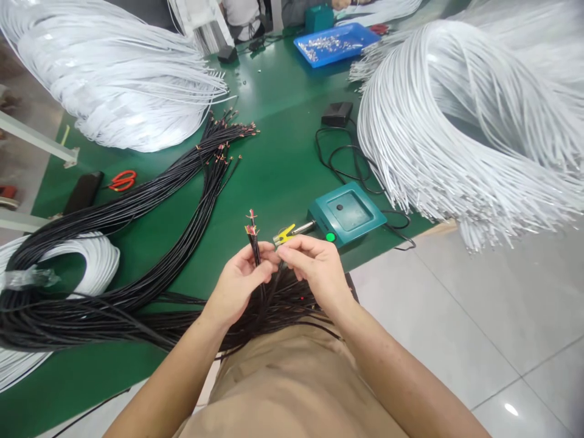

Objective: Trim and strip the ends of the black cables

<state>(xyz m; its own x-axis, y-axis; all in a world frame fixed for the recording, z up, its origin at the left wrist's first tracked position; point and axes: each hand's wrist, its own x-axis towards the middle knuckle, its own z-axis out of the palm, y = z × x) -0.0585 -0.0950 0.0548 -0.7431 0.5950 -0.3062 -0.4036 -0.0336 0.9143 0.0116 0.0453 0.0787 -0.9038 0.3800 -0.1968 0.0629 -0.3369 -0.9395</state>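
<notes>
Several black cables [256,250] with stripped, coloured ends stand upright in my left hand [239,281], its fingers wrapped round them. My right hand [314,264] is closed in a pinch just right of it, the fingertips of both hands nearly meeting; what the pinch holds is too small to make out. Right behind my right fingertips is a yellow clip [285,235] on a metal rod that reaches to a teal device [349,213] with a green light. More black cables [283,304] lie under both hands, across the lap and table edge.
Black cable bundles [182,164] curve over the green table [274,164] at left, near red-handled scissors [122,180]. White cable bundles [137,79] fill the back left and the right side. A blue tray [335,45] of small parts and a black box [336,114] with a cord stand farther back.
</notes>
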